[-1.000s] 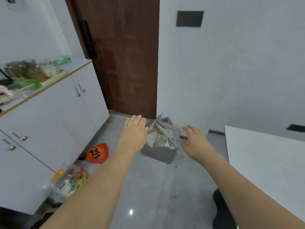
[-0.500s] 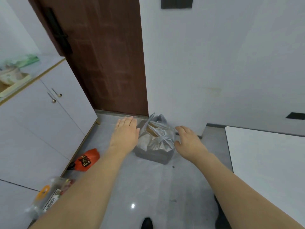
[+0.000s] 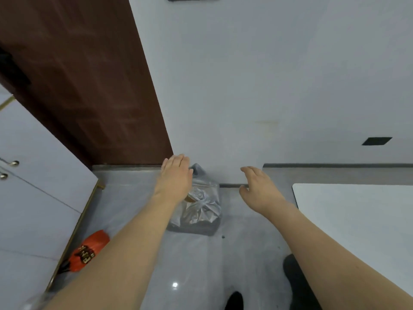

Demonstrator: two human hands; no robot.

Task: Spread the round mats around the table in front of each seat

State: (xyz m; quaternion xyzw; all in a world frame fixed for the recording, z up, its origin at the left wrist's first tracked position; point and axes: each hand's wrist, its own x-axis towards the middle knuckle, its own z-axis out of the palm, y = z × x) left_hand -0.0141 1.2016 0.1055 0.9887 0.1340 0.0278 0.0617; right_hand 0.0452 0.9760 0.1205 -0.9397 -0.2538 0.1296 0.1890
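Observation:
No round mats show in the head view. The white table (image 3: pixel 357 215) fills the lower right, and only its near corner is visible. My left hand (image 3: pixel 175 175) is stretched forward, palm down, fingers together, holding nothing, above a tied silver plastic bag (image 3: pixel 199 211) on the floor. My right hand (image 3: pixel 257 186) hovers to the right of the bag, fingers loosely spread, empty. Neither hand touches the bag or the table.
A white cabinet (image 3: pixel 33 198) with small metal knobs lines the left side. An orange packet (image 3: pixel 87 251) lies on the grey floor at its foot. A dark brown door (image 3: pixel 89 86) and a white wall stand ahead. A dark shoe (image 3: pixel 234 300) shows at the bottom.
The view has swung right and tilted down, so the cabinet top and its items left the frame. Both hands stayed stretched out over the bag, and the left hand now overlaps the bag's top.

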